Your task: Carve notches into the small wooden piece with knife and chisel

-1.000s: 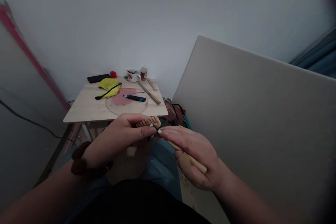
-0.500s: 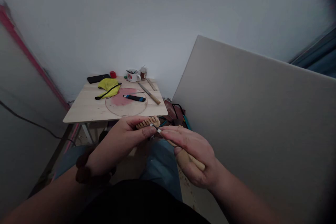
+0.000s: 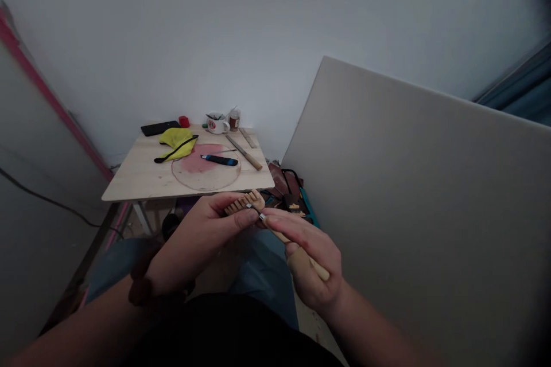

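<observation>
My left hand (image 3: 215, 223) is closed round a small piece of carved wood (image 3: 244, 203) with a row of notches along it. Closed on the light wooden handle of a carving chisel (image 3: 317, 268) is my right hand (image 3: 312, 252). The chisel's short metal blade reaches left to the wood, beside my left thumb, and its tip lies at or very close to the notched side. Most of the wood's lower part is hidden in my left palm. Both hands are over my lap, just in front of the table edge.
A small wooden table (image 3: 124, 178) bears a utility knife (image 3: 219, 160), a file (image 3: 244, 152), a yellow cloth item (image 3: 176, 140), a black phone-like slab (image 3: 160, 128), a mug of tools (image 3: 216, 124) and a jar (image 3: 234, 119). A large pale board (image 3: 408, 195) stands at the right.
My right hand has shifted slightly left and turned, with the chisel in it. My left hand and the carved wood have moved very little, slightly right.
</observation>
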`<state>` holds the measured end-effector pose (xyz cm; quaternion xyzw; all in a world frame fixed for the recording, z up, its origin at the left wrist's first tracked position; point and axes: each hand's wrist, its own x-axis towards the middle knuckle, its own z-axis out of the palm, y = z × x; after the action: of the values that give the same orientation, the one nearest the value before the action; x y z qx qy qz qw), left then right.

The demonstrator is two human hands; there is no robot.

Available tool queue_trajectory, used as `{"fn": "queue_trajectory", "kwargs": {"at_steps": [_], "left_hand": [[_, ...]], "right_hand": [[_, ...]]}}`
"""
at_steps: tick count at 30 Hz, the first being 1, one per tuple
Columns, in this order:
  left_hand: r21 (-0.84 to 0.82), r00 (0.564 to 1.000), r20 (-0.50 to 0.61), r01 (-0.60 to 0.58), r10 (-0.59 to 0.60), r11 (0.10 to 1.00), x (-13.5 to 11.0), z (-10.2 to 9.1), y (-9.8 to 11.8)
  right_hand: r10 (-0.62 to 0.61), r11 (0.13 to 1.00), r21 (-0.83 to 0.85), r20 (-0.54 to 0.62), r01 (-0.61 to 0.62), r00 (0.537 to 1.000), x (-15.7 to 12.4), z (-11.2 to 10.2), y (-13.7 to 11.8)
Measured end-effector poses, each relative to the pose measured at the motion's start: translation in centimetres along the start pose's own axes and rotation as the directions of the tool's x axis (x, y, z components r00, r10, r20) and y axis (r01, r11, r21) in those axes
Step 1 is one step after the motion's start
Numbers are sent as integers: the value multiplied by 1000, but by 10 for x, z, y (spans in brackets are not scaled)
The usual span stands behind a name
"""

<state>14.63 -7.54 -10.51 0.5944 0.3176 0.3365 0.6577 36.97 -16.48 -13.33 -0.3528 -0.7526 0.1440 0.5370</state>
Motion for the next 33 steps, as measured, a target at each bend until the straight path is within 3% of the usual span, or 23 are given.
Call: {"fn": "queue_trajectory", "kwargs": {"at_steps": [17, 29, 33], "left_hand": [[-27, 999, -8, -31, 31, 999, -2, 8, -2], [10, 996, -9, -87, 87, 996, -3, 12, 1], [-173, 1000, -3, -18, 18, 985, -3, 13, -10]], "right_hand": [[2, 1000, 19, -117, 0, 993, -10, 15, 7], [-6, 1000, -13, -134, 4, 991, -11, 18, 9], [-2, 999, -40, -89, -2, 996, -9, 16, 8]]}}
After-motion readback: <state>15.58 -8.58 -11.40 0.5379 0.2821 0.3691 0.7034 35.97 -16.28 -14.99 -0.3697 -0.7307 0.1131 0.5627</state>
